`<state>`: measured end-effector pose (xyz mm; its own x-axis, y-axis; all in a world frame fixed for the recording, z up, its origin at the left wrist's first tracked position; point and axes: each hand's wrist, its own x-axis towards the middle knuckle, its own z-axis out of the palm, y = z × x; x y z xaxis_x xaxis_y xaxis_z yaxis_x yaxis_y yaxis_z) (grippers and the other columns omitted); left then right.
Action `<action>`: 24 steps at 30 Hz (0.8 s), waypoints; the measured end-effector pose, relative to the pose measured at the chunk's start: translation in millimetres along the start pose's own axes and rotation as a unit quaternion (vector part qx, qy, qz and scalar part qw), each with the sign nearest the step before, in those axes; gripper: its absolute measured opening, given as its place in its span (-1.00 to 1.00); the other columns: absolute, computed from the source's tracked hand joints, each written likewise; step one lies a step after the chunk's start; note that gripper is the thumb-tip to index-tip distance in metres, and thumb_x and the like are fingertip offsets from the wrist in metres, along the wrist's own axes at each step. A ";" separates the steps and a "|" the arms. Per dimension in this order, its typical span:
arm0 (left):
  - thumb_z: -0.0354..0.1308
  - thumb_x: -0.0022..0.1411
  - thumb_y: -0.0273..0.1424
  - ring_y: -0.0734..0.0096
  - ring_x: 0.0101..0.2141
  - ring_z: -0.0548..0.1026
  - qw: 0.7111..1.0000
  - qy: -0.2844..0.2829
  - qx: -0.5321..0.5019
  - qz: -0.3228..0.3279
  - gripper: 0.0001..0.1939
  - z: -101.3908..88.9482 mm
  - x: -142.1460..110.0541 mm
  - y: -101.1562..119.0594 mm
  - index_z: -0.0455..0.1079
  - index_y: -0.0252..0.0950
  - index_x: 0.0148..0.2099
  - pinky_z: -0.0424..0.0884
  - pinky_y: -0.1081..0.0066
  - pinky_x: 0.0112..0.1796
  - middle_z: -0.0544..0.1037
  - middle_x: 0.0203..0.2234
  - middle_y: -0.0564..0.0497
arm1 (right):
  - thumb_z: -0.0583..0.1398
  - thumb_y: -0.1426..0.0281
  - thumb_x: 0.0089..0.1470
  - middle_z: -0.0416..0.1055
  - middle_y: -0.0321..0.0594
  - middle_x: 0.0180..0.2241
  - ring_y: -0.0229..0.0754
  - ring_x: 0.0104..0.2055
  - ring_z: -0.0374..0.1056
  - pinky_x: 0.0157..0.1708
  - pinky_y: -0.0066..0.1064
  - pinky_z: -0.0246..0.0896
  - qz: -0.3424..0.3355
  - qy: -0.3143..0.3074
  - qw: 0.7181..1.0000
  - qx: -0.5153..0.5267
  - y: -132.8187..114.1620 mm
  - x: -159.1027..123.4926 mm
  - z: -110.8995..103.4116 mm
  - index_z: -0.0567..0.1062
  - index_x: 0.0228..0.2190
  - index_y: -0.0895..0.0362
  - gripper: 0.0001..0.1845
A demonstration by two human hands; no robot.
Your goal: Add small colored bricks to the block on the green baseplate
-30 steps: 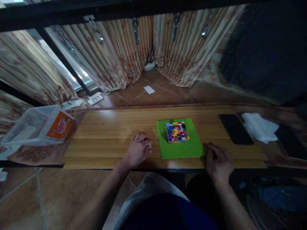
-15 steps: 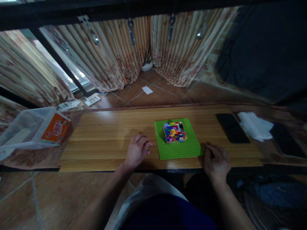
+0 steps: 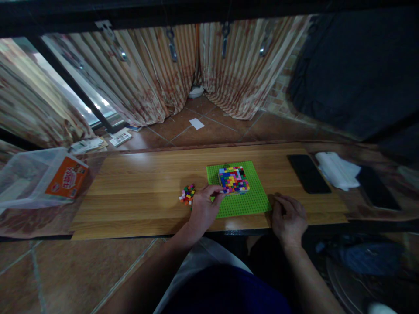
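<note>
A green studded baseplate (image 3: 240, 206) lies on the wooden table. On it stands a low block of many-coloured toy bricks (image 3: 235, 179). My left hand (image 3: 204, 207) reaches over the plate's left edge, thumb and forefinger pinched at the block's near left corner. A small pink brick (image 3: 222, 191) shows at those fingertips, partly hidden. Partly behind this hand, a loose pile of small coloured bricks (image 3: 187, 194) lies on the table. At the plate's near right corner is my right hand (image 3: 290, 220), fingers curled, with thumb and forefinger against the plate's edge.
A dark phone (image 3: 308, 173) lies on the table (image 3: 137, 192) to the right, with white tissue (image 3: 338, 170) and another dark flat object (image 3: 378, 187) beyond. A clear plastic box (image 3: 32, 176) with an orange label stands off the left end. Curtains (image 3: 147, 78) hang behind.
My left hand has moved right, from the bare wood to the brick block's corner, uncovering the loose brick pile. My right hand stays at the plate's corner. The view has shifted slightly.
</note>
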<state>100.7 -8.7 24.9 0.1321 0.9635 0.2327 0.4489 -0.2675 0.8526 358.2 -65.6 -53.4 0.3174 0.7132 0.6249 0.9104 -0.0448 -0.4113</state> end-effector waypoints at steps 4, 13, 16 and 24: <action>0.19 0.20 -0.48 0.40 -0.32 0.57 1.000 0.003 0.029 0.010 -0.88 4.5 0.3 -2.1 0.41 -0.23 -0.18 0.50 0.37 -0.25 0.59 -0.34 0.05 | 0.13 0.34 0.15 0.51 -0.09 -0.22 -0.06 -0.14 0.41 -0.09 -0.17 0.30 0.006 -0.002 1.000 -0.001 0.5 -0.3 0.0 0.58 -0.29 0.15 -0.77; 0.20 0.22 -0.46 0.33 -0.27 0.58 0.991 -0.041 0.127 0.017 -0.81 5.7 7.2 0.4 0.31 -0.24 -0.12 0.50 0.32 -0.23 0.59 -0.32 0.01 | 0.15 0.36 0.15 0.51 -0.07 -0.22 -0.06 -0.12 0.40 -0.08 -0.18 0.29 0.008 -0.007 1.000 -0.003 -2.4 1.0 -1.4 0.58 -0.29 0.16 -0.78; 0.22 0.20 -0.46 0.34 -0.30 0.58 0.989 -0.040 0.137 0.024 -0.80 5.1 8.6 0.8 0.30 -0.24 -0.13 0.50 0.33 -0.25 0.58 -0.33 0.03 | 0.14 0.35 0.16 0.51 -0.07 -0.22 -0.06 -0.12 0.40 -0.08 -0.18 0.29 0.014 -0.005 1.000 -0.004 -3.8 1.1 -1.6 0.58 -0.30 0.16 -0.78; 0.21 0.22 -0.44 0.37 -0.28 0.57 0.990 -0.040 0.131 0.030 -0.82 9.9 8.3 -3.9 0.30 -0.22 -0.13 0.49 0.34 -0.23 0.58 -0.33 0.04 | 0.13 0.35 0.16 0.50 -0.08 -0.23 -0.06 -0.14 0.40 -0.10 -0.18 0.30 0.010 -0.003 1.000 -0.008 -0.2 0.1 -0.2 0.58 -0.30 0.14 -0.77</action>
<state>108.8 0.2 18.9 0.2314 0.9446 0.2328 0.6501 -0.3282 0.6853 358.1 -65.7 -53.1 0.3334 0.7168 0.6124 0.9082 -0.0699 -0.4127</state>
